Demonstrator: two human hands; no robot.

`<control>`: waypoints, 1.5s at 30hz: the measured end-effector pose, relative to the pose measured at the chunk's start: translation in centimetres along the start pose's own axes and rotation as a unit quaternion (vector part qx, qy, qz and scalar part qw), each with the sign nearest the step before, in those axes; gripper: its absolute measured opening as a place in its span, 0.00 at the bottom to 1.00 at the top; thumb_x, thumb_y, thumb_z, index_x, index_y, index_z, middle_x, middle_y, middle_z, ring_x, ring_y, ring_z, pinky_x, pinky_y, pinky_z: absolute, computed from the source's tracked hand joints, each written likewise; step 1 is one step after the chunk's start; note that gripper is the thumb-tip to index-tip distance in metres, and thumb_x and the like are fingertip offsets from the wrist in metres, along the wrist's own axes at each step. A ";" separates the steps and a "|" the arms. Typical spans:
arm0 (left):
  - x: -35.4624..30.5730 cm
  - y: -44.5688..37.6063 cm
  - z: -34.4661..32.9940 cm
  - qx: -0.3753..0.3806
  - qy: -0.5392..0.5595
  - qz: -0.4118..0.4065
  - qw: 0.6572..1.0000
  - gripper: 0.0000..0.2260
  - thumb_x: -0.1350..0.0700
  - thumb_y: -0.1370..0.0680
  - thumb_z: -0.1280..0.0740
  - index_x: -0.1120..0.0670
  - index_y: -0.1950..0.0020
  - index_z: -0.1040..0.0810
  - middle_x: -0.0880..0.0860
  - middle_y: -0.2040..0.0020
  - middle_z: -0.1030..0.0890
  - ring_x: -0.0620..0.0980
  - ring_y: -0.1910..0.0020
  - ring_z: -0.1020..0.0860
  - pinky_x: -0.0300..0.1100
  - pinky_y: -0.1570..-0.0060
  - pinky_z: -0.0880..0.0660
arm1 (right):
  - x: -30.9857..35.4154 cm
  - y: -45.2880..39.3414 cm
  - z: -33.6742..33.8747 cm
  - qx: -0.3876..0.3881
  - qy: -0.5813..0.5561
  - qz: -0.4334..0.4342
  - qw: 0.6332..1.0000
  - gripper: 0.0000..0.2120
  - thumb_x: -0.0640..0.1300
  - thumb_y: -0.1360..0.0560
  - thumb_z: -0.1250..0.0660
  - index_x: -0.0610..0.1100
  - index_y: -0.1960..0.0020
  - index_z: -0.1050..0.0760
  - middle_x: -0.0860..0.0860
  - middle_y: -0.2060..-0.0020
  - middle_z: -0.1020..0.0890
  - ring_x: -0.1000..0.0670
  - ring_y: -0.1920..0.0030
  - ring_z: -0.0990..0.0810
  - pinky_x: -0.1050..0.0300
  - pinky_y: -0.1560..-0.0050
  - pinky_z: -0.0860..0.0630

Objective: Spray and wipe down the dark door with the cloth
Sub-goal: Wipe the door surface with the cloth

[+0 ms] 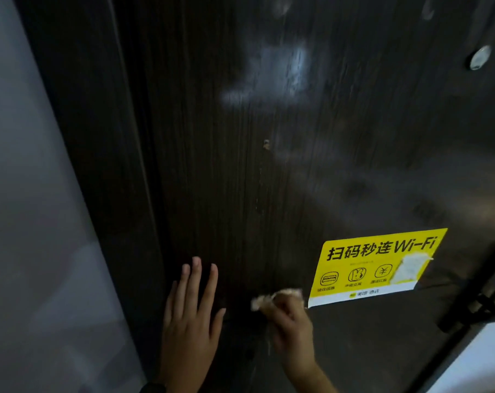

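Right hand (291, 324), grip clamped on a bunched pale cloth (277, 297), presses the wad against the dark door (212, 165) low on the panel, just left of the lower left corner of a yellow Wi-Fi sticker (376, 268); bunching probably concentrates pressure on one spot. Left hand (191, 316), grip apart and holding nothing, lies flat on the door near its left edge, beside the frame (79, 137), apparently to steady the panel against the wiping force. Pale misted patches (274, 75) in the upper middle of the door suggest spray not yet wiped. A round metal fitting (480, 58) sits near the upper right; a dark handle (478, 304) at the lower right edge. No spray bottle shows.
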State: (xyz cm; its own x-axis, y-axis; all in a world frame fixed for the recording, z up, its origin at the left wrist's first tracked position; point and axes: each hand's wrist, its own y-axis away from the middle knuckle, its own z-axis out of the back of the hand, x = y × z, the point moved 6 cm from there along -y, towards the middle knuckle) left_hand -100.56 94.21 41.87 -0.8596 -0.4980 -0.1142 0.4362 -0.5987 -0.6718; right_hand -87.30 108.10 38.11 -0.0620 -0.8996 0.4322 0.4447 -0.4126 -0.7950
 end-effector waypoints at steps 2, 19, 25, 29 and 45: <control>0.0 0.0 0.4 0.000 0.005 -0.010 1.000 0.33 0.42 0.24 0.44 0.49 0.20 0.47 0.52 0.18 0.52 0.50 0.20 0.54 0.56 0.31 0.37 | 0.3 0.9 -0.7 0.052 0.011 0.014 0.998 0.13 0.38 0.26 0.30 0.50 0.44 0.19 0.55 0.50 0.25 0.53 0.51 0.23 0.62 0.51 0.26; 3.9 0.6 1.8 -0.128 0.021 0.080 0.988 0.39 0.41 0.24 0.42 0.51 0.19 0.57 0.56 0.19 0.59 0.56 0.20 0.58 0.54 0.23 0.58 | 5.6 -4.0 -1.1 0.030 0.014 0.094 0.995 0.11 0.40 0.21 0.38 0.48 0.43 0.20 0.51 0.51 0.27 0.48 0.55 0.23 0.60 0.56 0.27; 3.7 0.6 1.9 -0.130 0.011 0.084 0.988 0.39 0.42 0.23 0.41 0.52 0.19 0.57 0.56 0.19 0.59 0.56 0.20 0.58 0.54 0.22 0.60 | 9.0 -14.0 4.8 -0.191 -0.018 0.064 0.979 0.12 0.29 0.27 0.29 0.38 0.45 0.17 0.43 0.56 0.25 0.49 0.57 0.26 0.62 0.56 0.30; 3.4 0.7 2.0 -0.126 0.034 0.088 0.988 0.39 0.42 0.23 0.40 0.51 0.19 0.57 0.55 0.19 0.60 0.56 0.20 0.58 0.54 0.22 0.59 | 7.1 -8.9 1.7 -0.115 0.015 0.072 0.991 0.18 0.29 0.27 0.32 0.42 0.41 0.20 0.46 0.53 0.28 0.46 0.57 0.26 0.59 0.56 0.29; 1.7 19.9 -1.9 0.166 0.335 0.243 0.895 0.19 0.46 0.22 0.36 0.37 0.31 0.33 0.43 0.30 0.28 0.39 0.32 0.30 0.42 0.32 0.30 | 1.5 16.3 2.9 0.144 -0.112 -0.395 0.901 0.10 0.39 0.29 0.25 0.55 0.58 0.18 0.53 0.58 0.23 0.57 0.56 0.21 0.70 0.59 0.28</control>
State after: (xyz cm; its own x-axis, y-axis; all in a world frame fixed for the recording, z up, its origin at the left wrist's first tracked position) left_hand -93.86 82.61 26.87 -0.4649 -0.3284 -0.8222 0.7609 -0.6230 -0.1815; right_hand -77.53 100.48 27.03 -0.2927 -0.2777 0.9150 0.5565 -0.8276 -0.0731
